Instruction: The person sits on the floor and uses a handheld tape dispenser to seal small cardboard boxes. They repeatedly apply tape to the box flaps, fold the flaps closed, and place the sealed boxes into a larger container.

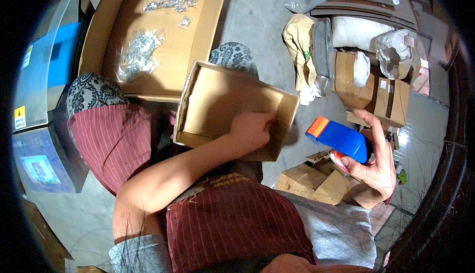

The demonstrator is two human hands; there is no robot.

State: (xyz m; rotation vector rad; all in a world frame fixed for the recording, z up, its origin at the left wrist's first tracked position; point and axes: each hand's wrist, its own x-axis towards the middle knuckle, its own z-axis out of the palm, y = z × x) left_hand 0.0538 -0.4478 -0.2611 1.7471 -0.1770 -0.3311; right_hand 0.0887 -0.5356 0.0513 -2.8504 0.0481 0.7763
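A shallow cardboard box (208, 102) rests tilted across my lap, its open side toward me. My left hand (251, 133) reaches over the near wall into it, with the fingers curled close to the right inner wall. Shadow hides the fingertips and anything between them. On the right, my right hand (373, 166) grips a blue tape dispenser (341, 139) with an orange front end. The thumb lies below it and a finger is raised above. The dispenser is beside the box, not touching it.
Ahead stands a large open carton (170, 65) with small clear bags of metal parts (141, 52). Cardboard boxes (309, 181) lie below the dispenser, and more cartons (391, 99) stand far right near a crumpled brown paper bag (299, 45). Blue bins (64, 55) line the left.
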